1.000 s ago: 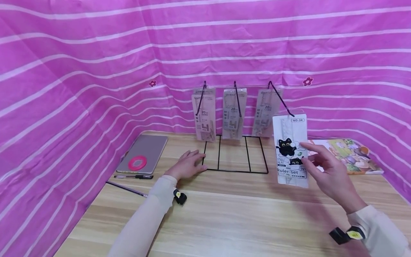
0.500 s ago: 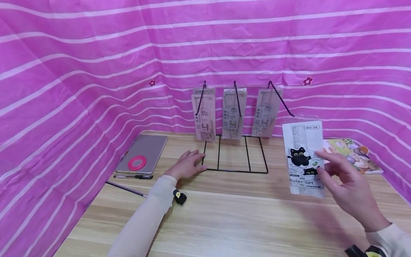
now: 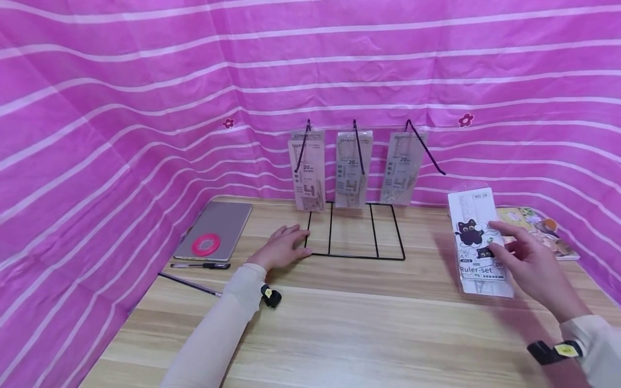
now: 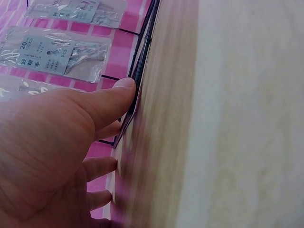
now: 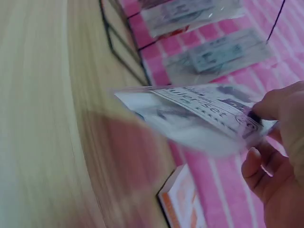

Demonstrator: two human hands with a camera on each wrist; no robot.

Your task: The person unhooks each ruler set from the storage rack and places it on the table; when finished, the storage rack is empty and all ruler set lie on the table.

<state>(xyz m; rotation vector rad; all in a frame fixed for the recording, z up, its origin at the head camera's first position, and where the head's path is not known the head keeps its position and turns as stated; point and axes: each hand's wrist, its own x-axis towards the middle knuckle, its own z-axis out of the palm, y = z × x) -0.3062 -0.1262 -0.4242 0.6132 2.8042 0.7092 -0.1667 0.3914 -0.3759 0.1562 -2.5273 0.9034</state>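
In the head view my right hand (image 3: 540, 269) pinches a packaged ruler set (image 3: 475, 285) by its right edge, between thumb and fingers. Black cats are printed on this flat clear pack, which is held above the table, slightly tilted and apart from the rack. The right wrist view shows the ruler set (image 5: 199, 111) bending a little in the grip. My left hand (image 3: 281, 249) rests at the left front corner of the black wire display rack (image 3: 356, 256), its thumb (image 4: 124, 85) touching the base wire. Three hooks carry ruler packs (image 3: 353, 186).
An illustrated book (image 3: 526, 218) lies behind the right hand. At the left are a grey notebook (image 3: 225, 221) with a pink ring (image 3: 206, 244) on it, a pen (image 3: 201, 265) and a thin dark stick (image 3: 189, 284). Pink striped cloth surrounds the table's back.
My right hand has drawn the ruler set off the tip of the rack's right hook, moving right and slightly down. The left hand has stayed at the rack's corner.
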